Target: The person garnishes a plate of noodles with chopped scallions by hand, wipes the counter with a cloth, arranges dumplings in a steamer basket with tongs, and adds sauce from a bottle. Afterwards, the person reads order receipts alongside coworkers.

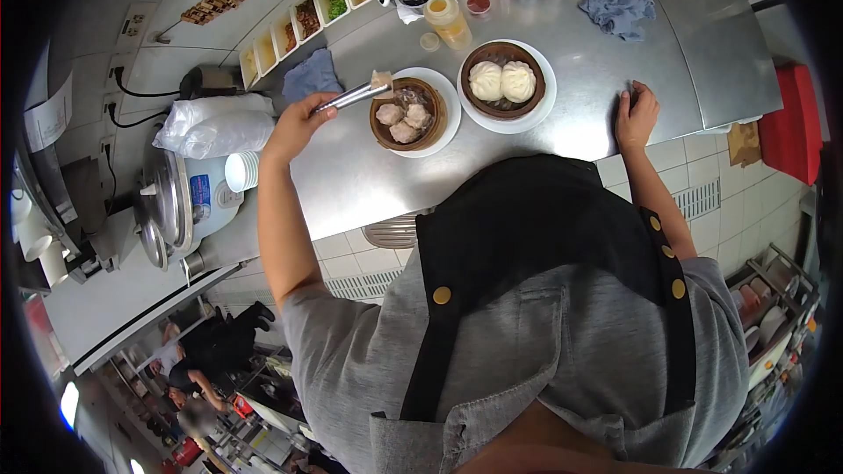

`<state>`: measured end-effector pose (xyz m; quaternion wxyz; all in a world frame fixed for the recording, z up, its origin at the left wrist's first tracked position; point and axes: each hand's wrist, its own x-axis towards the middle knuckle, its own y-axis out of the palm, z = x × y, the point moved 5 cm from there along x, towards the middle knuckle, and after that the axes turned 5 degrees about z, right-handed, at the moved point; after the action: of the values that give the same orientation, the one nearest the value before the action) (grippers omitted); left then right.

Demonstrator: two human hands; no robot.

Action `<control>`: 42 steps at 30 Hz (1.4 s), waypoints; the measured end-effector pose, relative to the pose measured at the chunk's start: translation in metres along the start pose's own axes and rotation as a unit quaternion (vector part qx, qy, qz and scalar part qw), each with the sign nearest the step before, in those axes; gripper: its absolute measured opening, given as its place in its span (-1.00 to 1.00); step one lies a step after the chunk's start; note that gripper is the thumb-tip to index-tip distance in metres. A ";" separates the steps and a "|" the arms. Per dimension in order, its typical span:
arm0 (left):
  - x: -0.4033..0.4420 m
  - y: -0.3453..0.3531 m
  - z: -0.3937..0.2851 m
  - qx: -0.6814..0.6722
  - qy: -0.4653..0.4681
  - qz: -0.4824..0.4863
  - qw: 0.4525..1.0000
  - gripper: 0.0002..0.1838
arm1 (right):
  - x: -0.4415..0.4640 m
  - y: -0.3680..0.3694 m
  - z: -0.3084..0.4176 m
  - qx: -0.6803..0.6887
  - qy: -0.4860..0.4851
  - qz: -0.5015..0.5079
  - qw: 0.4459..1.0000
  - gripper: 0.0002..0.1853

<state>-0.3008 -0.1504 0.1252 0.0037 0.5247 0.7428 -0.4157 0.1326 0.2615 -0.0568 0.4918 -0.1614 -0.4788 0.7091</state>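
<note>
My left hand (299, 129) is closed around metal tongs (356, 96). Their tips grip a dumpling (381, 80) just above the rim of a round bamboo steamer (379, 130). Inside that steamer sit three pleated dumplings (404, 132), and it stands on a white plate (451, 114). Beside it, a second steamer (468, 58) holds two white buns (502, 82) on another white plate (549, 92). My right hand (637, 116) rests on the steel counter near its front edge, fingers somewhat apart, holding nothing.
Topping containers (307, 17) line the wall. Sauce bottles (449, 22), a dish of red sauce (479, 4) and blue cloths (312, 75) (617, 11) lie on the steel counter (580, 61). Bagged items (217, 125) and stacked cups (241, 172) stand left. Other people (189, 377) are behind.
</note>
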 end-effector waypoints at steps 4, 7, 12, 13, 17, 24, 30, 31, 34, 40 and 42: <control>-0.022 0.018 0.008 -0.369 0.010 0.086 0.925 -0.52 | -0.001 0.000 0.002 -0.002 0.001 0.003 1.000 -0.65; -0.025 0.025 -0.005 -0.431 0.092 0.100 0.892 -0.56 | 0.000 -0.002 0.007 -0.005 -0.003 0.001 1.000 -0.64; -0.009 0.011 -0.014 -0.171 0.029 0.035 0.984 -0.60 | -0.001 0.001 0.001 -0.018 -0.017 -0.006 1.000 -0.64; -0.006 0.007 -0.018 -0.019 0.018 -0.010 1.000 -0.61 | -0.001 0.001 0.000 -0.020 -0.018 -0.006 1.000 -0.64; 0.007 0.022 -0.065 0.344 0.032 -0.086 0.934 -0.68 | -0.001 0.001 0.002 -0.012 -0.014 -0.002 1.000 -0.65; 0.020 0.046 -0.096 0.530 -0.007 -0.103 0.842 -0.75 | -0.001 0.001 0.000 -0.006 -0.003 -0.004 1.000 -0.65; 0.019 0.058 -0.102 0.571 -0.001 -0.100 0.815 -0.79 | -0.001 0.001 0.000 -0.007 0.001 -0.005 1.000 -0.64; 0.022 0.061 -0.099 0.570 0.004 -0.105 0.815 -0.79 | -0.002 0.001 0.000 -0.007 0.000 -0.004 1.000 -0.64; 0.021 0.066 -0.092 0.564 0.008 -0.109 0.819 -0.78 | -0.001 0.000 0.001 -0.008 -0.007 -0.008 1.000 -0.65; -0.014 0.053 -0.125 0.577 -0.026 -0.146 0.803 -0.74 | -0.002 0.000 0.001 -0.013 -0.007 -0.008 1.000 -0.66; -0.027 0.058 -0.132 0.578 -0.040 -0.156 0.800 -0.73 | -0.001 -0.001 0.003 -0.008 -0.006 -0.014 1.000 -0.66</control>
<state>-0.1866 -0.0831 0.1881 -0.3356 0.2891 0.4356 -0.7836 0.1316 0.2594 -0.0549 0.4976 -0.1545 -0.4892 0.6995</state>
